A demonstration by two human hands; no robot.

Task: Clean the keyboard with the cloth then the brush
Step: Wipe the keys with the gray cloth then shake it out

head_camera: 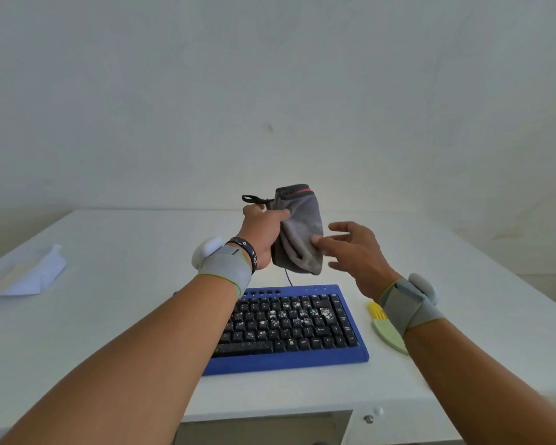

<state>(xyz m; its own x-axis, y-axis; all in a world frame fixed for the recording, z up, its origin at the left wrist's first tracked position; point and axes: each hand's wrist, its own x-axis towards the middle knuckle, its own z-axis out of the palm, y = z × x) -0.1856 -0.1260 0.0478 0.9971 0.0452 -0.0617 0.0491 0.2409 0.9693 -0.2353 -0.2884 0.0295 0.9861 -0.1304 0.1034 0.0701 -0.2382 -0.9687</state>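
I'm holding the cloth [297, 232] up in the air above the far edge of the keyboard [289, 329], my left hand [264, 232] clamped on its upper part, fingers wrapped tight so it's hanging folded below my grip. Lifted like this it's clear of the keys, so I can sort the fold before wiping. My right hand [350, 252] is coming in from the side, fingers [316, 240] spread apart, one fingertip touching the hanging cloth, not gripping anything; probably getting ready to bunch it into a pad.

The keyboard is sitting flat on the tabletop [109, 284] right in front of me, blue frame, black keys, white specks scattered over the middle and right keys, so wiping isn't done yet. The brush [387, 329] is lying just beside the keyboard's right edge, partly hidden under my right wrist, parked close for the second step. A white folded paper [26, 274] is lying well apart at the left, out of the way.
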